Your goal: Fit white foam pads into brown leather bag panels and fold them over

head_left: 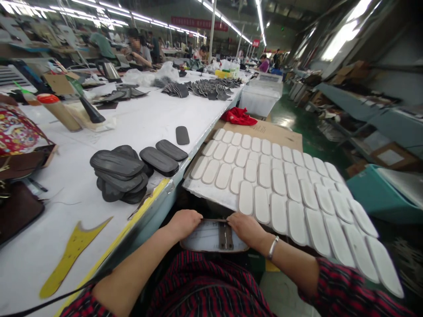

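My left hand (187,223) pinches the upper left edge of a rounded oblong panel (202,239) held in front of my lap. The panel has a whitish inner face with faint marks and a thin brown rim. A dark brown strip (226,237) with a pale line down it crosses the panel near its right part. On the upper right edge, beside that strip, my right hand (247,230) grips the same panel with closed fingers. Just beyond both hands, white oval pieces (278,213) lie in overlapping rows on a board (211,193).
On the white table (145,119) to my left are stacked black oval pieces (119,171), a yellow template (74,253) and an orange-topped roll (59,112). A red cloth (238,116) lies beyond the board. A teal bin (386,193) stands right. People work in the background.
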### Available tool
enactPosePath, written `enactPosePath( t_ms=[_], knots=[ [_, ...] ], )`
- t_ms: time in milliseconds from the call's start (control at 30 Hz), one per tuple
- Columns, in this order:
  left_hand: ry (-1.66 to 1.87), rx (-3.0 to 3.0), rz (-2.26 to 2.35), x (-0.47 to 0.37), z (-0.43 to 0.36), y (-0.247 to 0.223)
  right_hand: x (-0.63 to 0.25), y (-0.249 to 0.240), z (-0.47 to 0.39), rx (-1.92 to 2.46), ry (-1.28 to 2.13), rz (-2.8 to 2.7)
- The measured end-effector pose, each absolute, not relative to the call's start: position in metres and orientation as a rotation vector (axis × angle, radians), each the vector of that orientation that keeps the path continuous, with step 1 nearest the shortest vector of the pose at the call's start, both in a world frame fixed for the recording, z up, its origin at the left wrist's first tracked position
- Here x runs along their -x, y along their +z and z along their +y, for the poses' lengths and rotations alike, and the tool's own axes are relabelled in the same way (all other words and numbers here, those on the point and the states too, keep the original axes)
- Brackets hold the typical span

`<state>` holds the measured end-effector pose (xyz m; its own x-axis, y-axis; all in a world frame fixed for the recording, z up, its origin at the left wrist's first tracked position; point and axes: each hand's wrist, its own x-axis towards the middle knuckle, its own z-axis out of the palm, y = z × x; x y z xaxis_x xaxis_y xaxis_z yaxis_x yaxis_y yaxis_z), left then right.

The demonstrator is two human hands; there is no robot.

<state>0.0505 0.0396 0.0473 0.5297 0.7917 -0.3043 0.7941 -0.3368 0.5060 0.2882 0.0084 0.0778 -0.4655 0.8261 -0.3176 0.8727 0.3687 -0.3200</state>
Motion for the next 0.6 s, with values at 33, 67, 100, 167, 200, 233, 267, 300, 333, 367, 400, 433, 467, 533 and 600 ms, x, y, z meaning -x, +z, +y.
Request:
enactPosePath(
  t_ms=[33,67,100,167,200,233,267,300,333,367,400,433,467,533,600],
  knots=[
    [-0.013,-2.156,1.275,-0.051,0.041,0.047,-0.287,0.072,0.011,-1.567,-0.681,2.499],
    [-0.018,-2.151,1.265,-0.052,0.043,0.047,-0.286,0.066,0.013,-1.574,-0.692,2.497],
    [-0.02,-2.146,1.253,-0.052,0.044,0.047,-0.287,0.062,0.015,-1.585,-0.717,2.504],
    [-0.024,-2.131,1.219,-0.052,0.045,0.048,-0.29,0.055,0.019,-1.597,-0.787,2.518],
    [-0.029,-2.121,1.2,-0.052,0.045,0.049,-0.292,0.054,0.021,-1.598,-0.829,2.525],
    [-0.035,-2.109,1.181,-0.052,0.045,0.051,-0.295,0.053,0.022,-1.591,-0.877,2.533],
    [-0.041,-2.097,1.161,-0.052,0.044,0.052,-0.299,0.054,0.023,-1.575,-0.923,2.543],
    [-0.05,-2.087,1.142,-0.051,0.043,0.054,-0.302,0.054,0.022,-1.556,-0.984,2.547],
    [-0.059,-2.071,1.121,-0.049,0.042,0.056,-0.307,0.055,0.021,-1.548,-1.062,2.542],
    [-0.061,-2.047,1.105,-0.046,0.04,0.057,-0.312,0.056,0.017,-1.556,-1.15,2.529],
    [-0.05,-2.017,1.099,-0.041,0.037,0.057,-0.317,0.056,0.013,-1.593,-1.233,2.51],
    [-0.024,-1.982,1.106,-0.035,0.033,0.056,-0.322,0.056,0.007,-1.67,-1.291,2.481],
    [0.02,-1.939,1.134,-0.029,0.029,0.055,-0.327,0.056,0.0,-1.781,-1.318,2.435],
    [0.144,-1.828,1.262,-0.013,0.02,0.05,-0.335,0.053,-0.015,-2.004,-1.323,2.259],
    [0.215,-1.746,1.419,-0.001,0.009,0.046,-0.34,0.049,-0.027,-2.103,-1.427,1.968]
  ],
)
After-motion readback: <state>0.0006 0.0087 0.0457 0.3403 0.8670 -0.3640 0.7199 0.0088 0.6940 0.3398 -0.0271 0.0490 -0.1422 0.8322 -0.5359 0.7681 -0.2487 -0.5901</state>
